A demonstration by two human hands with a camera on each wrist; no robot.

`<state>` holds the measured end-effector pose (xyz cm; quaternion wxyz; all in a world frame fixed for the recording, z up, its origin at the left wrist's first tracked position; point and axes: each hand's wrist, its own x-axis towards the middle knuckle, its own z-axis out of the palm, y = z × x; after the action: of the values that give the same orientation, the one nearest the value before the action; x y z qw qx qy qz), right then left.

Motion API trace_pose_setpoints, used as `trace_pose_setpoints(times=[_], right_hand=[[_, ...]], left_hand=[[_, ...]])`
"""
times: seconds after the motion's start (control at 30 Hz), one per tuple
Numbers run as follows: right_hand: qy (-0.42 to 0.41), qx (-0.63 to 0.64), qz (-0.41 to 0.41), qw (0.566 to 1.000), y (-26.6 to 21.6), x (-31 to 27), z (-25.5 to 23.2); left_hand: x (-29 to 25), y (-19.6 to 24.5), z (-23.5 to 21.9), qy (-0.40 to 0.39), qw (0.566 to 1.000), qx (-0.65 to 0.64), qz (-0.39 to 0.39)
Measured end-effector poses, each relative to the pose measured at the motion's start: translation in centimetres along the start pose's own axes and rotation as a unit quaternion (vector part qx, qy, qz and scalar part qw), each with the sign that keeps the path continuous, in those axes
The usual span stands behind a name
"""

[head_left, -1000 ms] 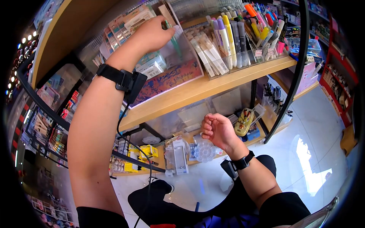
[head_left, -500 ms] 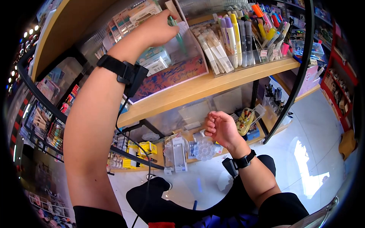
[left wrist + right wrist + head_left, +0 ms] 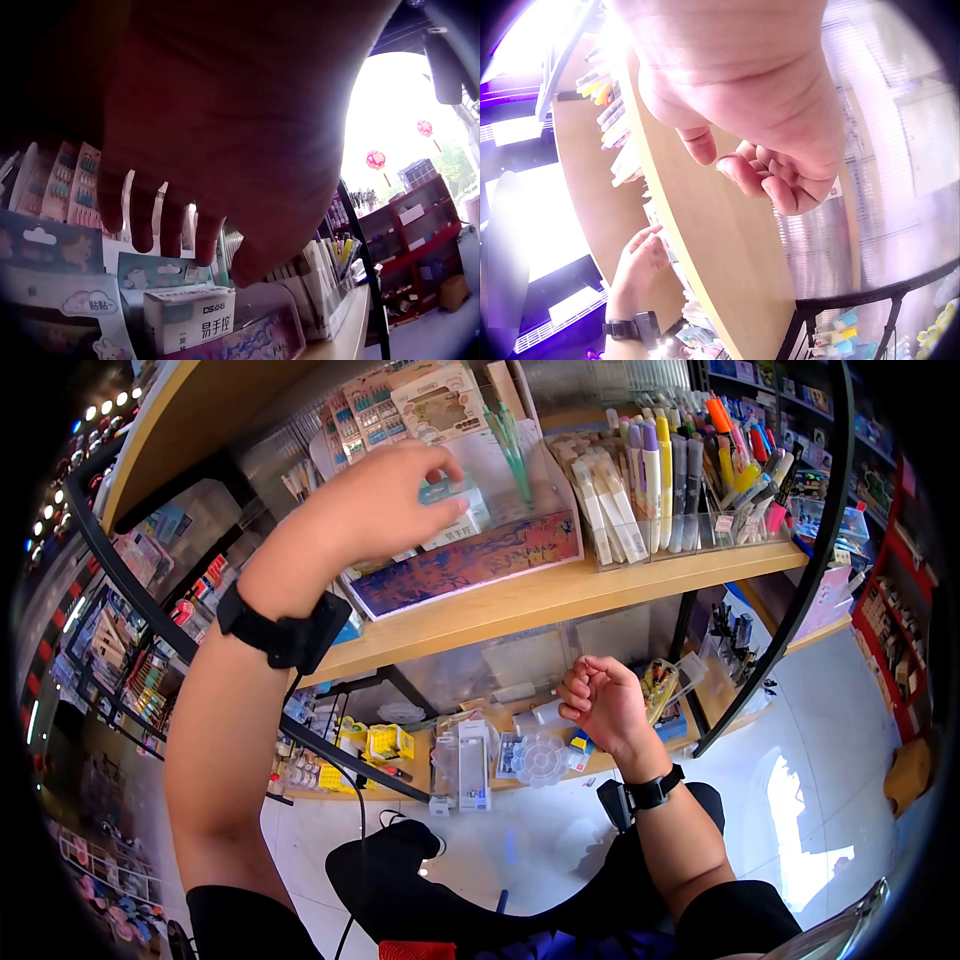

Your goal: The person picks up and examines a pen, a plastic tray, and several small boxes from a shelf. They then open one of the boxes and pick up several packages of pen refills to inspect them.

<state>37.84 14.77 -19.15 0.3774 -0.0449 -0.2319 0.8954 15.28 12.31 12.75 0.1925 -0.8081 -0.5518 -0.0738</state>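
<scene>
In the head view my left hand (image 3: 385, 505) hovers over a display box with a blue-and-orange patterned front (image 3: 480, 570) on the upper shelf. Its fingers are spread and bent loosely, with nothing between them. Right below them sits a small white-and-teal carton (image 3: 458, 520); the left wrist view shows printed characters on this carton (image 3: 202, 319), under the fingertips. Slim green pens (image 3: 512, 455) lean in the same box, to the right of the hand. My right hand (image 3: 610, 705), empty, hangs in front of the lower shelf with fingers loosely curled, as the right wrist view also shows.
An acrylic holder of markers (image 3: 665, 490) stands right of the display box. Carded packs (image 3: 440, 405) fill the box's back. On the lower shelf lie a clear flower-shaped palette (image 3: 538, 760) and yellow packs (image 3: 388, 742). A black metal post (image 3: 800, 590) flanks the shelves.
My left hand has let go of a green pen, which now leans in the display box. The hand has moved left and down, over the small carton. My right hand stays much the same.
</scene>
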Motion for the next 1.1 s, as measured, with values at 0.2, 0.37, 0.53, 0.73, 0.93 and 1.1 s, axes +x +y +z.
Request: trace_pose_setpoints(times=[0.2, 0.37, 0.53, 0.73, 0.93, 1.1], right_hand=[[0.016, -0.006, 0.005, 1.000, 0.4, 0.2, 0.4], [0.014, -0.010, 0.004, 1.000, 0.4, 0.2, 0.2], [0.012, -0.010, 0.002, 1.000, 0.2, 0.1, -0.1], [0.018, -0.014, 0.004, 1.000, 0.0, 0.1, 0.0], [0.012, -0.018, 0.000, 1.000, -0.1, 0.1, -0.1], [0.009, -0.018, -0.001, 1.000, 0.0, 0.1, -0.2]], left_hand=[[-1.9, 0.1, 1.4, 0.059, 0.997, 0.017, 0.044], [-1.9, -0.7, 1.8, 0.037, 0.998, 0.057, 0.019], [-1.3, -1.5, 1.7, 0.009, 0.998, 0.047, 0.028], [-0.8, -0.5, 0.6, -0.073, 0.995, -0.030, -0.053], [-0.9, -1.3, -0.2, -0.052, 0.996, -0.045, -0.053], [-1.2, -1.6, -1.6, -0.017, 0.995, -0.084, -0.053]])
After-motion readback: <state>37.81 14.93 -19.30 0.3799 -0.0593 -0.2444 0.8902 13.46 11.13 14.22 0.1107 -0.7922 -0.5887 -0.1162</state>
